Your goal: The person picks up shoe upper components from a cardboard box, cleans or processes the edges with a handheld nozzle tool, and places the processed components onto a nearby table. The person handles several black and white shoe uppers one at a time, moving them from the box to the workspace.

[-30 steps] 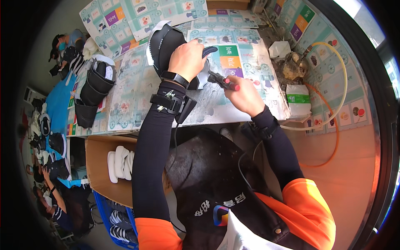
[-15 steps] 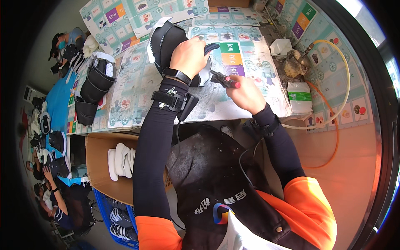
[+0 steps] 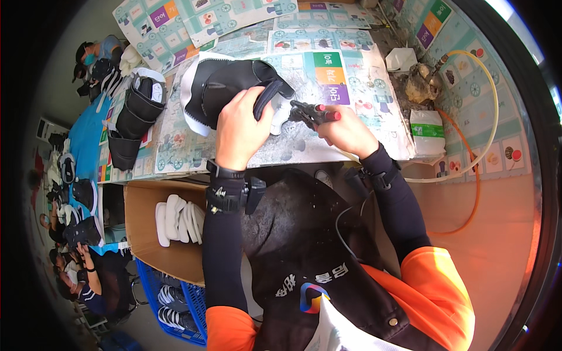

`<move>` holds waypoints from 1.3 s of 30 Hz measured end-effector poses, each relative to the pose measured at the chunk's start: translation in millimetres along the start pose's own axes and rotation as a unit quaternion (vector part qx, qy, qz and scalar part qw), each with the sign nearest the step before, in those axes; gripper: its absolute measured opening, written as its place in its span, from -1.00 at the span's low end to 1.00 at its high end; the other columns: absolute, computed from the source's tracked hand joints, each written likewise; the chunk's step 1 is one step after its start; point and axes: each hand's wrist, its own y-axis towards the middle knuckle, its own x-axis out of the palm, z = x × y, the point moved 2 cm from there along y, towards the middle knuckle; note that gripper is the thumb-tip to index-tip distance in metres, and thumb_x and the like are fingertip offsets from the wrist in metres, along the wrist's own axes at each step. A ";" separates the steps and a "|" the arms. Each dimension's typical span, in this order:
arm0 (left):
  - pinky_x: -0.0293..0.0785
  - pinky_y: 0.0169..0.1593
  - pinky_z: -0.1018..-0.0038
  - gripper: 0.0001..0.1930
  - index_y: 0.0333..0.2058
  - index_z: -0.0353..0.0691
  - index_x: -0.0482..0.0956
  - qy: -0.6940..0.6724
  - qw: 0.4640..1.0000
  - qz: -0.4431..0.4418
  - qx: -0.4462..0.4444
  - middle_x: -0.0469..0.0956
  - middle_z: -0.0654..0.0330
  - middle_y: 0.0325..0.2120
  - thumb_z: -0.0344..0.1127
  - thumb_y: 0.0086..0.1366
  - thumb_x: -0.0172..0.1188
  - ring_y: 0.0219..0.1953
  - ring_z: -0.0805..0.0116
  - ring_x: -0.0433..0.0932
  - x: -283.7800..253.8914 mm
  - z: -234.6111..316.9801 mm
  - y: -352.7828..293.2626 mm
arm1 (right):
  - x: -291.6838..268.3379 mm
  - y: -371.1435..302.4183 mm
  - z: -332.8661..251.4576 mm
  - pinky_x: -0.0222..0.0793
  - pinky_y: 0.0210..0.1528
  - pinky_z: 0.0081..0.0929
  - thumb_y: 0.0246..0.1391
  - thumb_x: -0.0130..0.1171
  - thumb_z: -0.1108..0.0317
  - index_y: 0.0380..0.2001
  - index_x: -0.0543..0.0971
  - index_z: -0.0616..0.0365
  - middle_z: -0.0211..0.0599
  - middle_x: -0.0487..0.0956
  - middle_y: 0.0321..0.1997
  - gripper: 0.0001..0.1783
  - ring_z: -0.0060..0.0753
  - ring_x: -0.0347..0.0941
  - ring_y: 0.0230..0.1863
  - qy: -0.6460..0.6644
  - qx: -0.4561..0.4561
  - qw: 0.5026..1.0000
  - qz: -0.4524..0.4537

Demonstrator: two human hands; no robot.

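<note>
My left hand (image 3: 243,126) grips a black shoe upper (image 3: 228,88) with a pale lining edge, fingers closed round its padded dark collar. The upper lies tilted over the covered worktable, its opening turned toward my right. In my right hand (image 3: 350,131) is a small dark spray gun (image 3: 307,114) with red knobs, my fingers wrapped round its handle. The gun's nozzle points left at the white inside of the upper, close to it; I cannot tell whether they touch. My left fingertips are partly hidden by the collar.
Nested black uppers (image 3: 136,120) lie at the table's left. Below sits a cardboard box (image 3: 143,231) of white padded pieces, beside a blue crate (image 3: 196,298) of shoes. At right are a pale hose (image 3: 492,117), a crusted lump (image 3: 422,88) and a white packet (image 3: 428,140). Co-workers sit far left.
My left hand has turned the upper from upright to lying sideways and drawn it nearer and left. The spray gun stays near its inside, my right hand only slightly shifted.
</note>
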 end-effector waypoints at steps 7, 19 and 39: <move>0.59 -0.04 0.15 -0.65 0.00 -0.28 0.61 -0.038 0.996 -0.024 -0.080 0.67 -0.15 -0.18 -0.44 0.22 0.24 -0.13 -0.21 0.66 -10.5 11.7 -31.5 | -1.9 -2.6 -4.1 0.46 -0.27 -0.05 -0.12 0.13 0.44 -0.44 0.61 0.35 0.24 0.56 -0.47 -0.81 0.35 0.50 -0.39 0.013 0.028 0.998 -0.055; 0.52 -0.27 0.49 -0.77 -0.02 -0.34 0.60 -0.022 0.994 -0.001 -0.105 0.69 0.13 -0.38 -0.35 0.44 0.26 -0.39 0.48 0.61 -8.7 5.7 -59.5 | 2.2 -9.9 -5.0 0.47 -0.23 0.00 -0.08 0.08 0.42 -0.47 0.60 0.34 0.25 0.57 -0.46 -0.81 0.36 0.55 -0.32 -0.049 -0.051 0.996 -0.056; 0.61 -0.11 0.29 -0.68 0.01 -0.36 0.56 -0.050 0.992 0.010 -0.115 0.69 -0.09 -0.27 -0.46 0.28 0.28 -0.25 0.06 0.73 -9.5 1.2 -94.8 | -4.0 -9.4 0.0 0.31 -0.51 -0.43 -0.03 0.20 0.42 -0.38 0.66 0.29 -0.36 0.52 -0.69 -0.83 -0.52 0.44 -0.64 0.039 0.034 0.982 -0.182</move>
